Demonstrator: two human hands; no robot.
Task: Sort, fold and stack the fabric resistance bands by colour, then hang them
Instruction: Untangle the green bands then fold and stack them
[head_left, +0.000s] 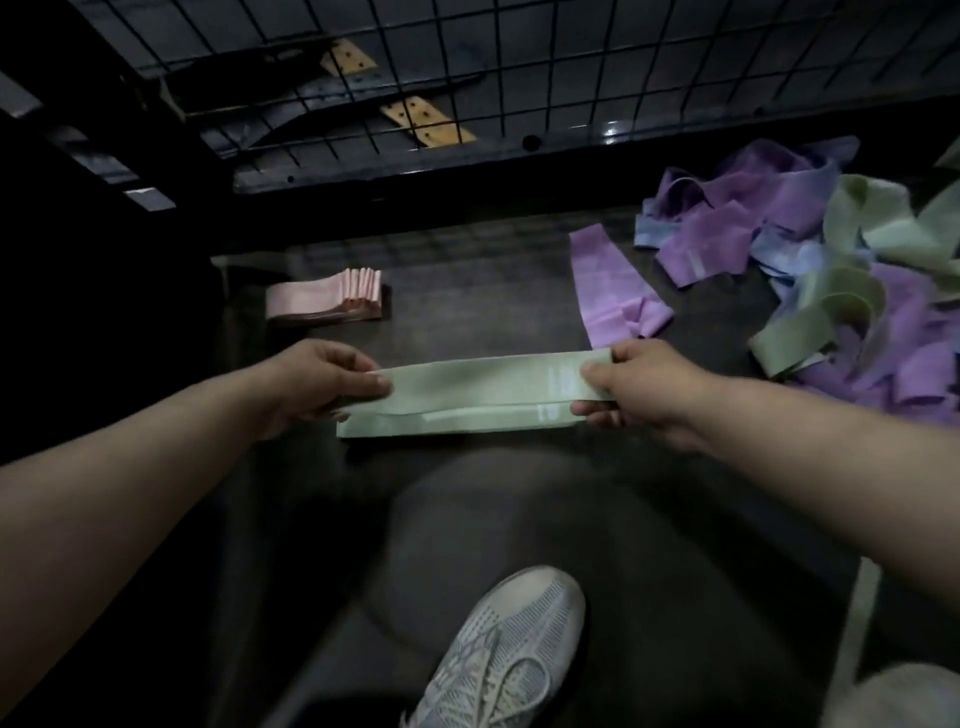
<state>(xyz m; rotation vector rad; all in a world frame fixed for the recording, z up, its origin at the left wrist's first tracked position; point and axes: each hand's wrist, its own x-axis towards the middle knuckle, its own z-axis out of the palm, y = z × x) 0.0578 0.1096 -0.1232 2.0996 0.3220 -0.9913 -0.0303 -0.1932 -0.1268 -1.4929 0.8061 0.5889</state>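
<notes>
Though dim and end-covered, green band (467, 397).

Dim light falls on a dark surface (467, 291). Behind it rises a black wire grid (519, 62), with tan perforated strips (426, 122) visible through it.

On a dark table (467, 291), a neat stack of folded pink bands (324, 299) is sitting at the left. A single purple band (605, 288) is lying flat right of centre. A loose heap of purple, blue and green bands (810, 249) is spreading over the right side. A long green band (467, 400) is stretching along the near edge.
</notes>
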